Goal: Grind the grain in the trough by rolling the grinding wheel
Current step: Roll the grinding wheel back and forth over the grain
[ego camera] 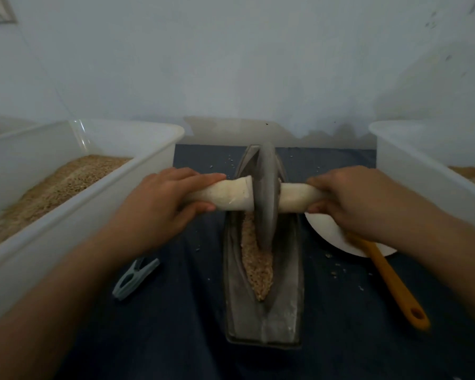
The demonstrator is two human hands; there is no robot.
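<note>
The trough [263, 303] is a long, narrow, boat-shaped grey metal vessel that lies on the dark blue surface with its length running away from the person. In its groove lies a strip of pale brown crushed grain [258, 267], mostly in the near half. The grinding wheel [266, 193] is a grey metal disc that stands upright on its edge in the groove, in the far half. A pale handle [231, 194] passes through its centre and sticks out on both sides.

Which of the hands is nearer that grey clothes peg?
Left. The left hand grips the handle just above the grey clothes peg; the right hand is across the trough.
</note>
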